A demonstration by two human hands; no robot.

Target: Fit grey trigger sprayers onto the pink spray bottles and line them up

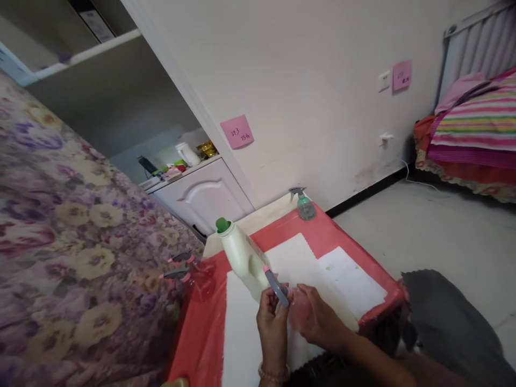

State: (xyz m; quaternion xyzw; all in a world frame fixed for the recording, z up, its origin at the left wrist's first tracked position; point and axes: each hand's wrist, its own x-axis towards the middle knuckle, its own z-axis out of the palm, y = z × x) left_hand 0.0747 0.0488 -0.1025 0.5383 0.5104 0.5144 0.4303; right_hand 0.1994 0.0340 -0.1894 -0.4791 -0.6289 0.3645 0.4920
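Observation:
Over the table, my right hand [322, 320] is wrapped round the clear pink body of a spray bottle [300, 310], which is tilted. My left hand [273, 314] grips its grey and pink spray head [277, 287] at the neck; whether the head is screwed tight I cannot tell. Just behind my hands stands a large pale jug [244, 252] with an open-topped green piece in its mouth. Two more pink spray bottles [201, 285] with grey triggers stand to the left. A green spray bottle [306, 207] stands at the table's far corner.
White paper sheets [346, 279] lie on the red table cover [282, 226]. A floral curtain [80, 242] hangs along the left, beside a white cabinet [209, 196] with small items on its shelf. A bed [475, 134] stands at the far right.

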